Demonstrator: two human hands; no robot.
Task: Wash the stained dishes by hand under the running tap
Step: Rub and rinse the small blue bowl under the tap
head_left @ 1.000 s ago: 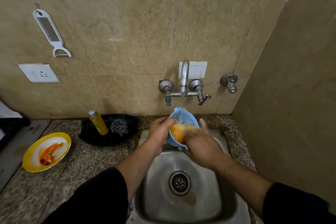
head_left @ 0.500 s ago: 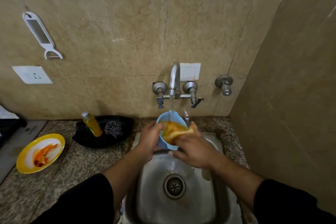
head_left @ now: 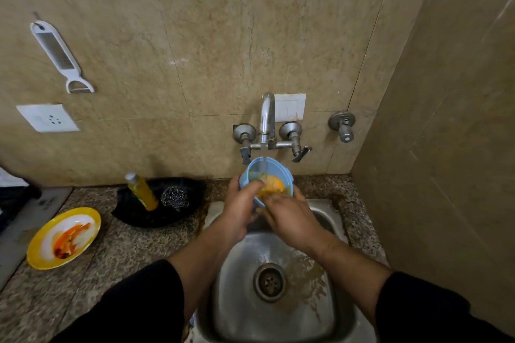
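Below the tap (head_left: 267,117), I saw the blue bowl (head_left: 255,170) smeared yellow-orange inside; left hand (head_left: 239,209) gripped it, right hand (head_left: 289,217) grasp unclear.

Black sleeves (head_left: 133,306) cover both arms, ending above bare forearms.

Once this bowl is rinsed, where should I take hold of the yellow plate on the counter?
Take the plate by its yellow rim on its right edge, coming in from that side with the left hand. It lies flat, so the rim is likely the only grip, and the red stain sits mid-plate, away from it.
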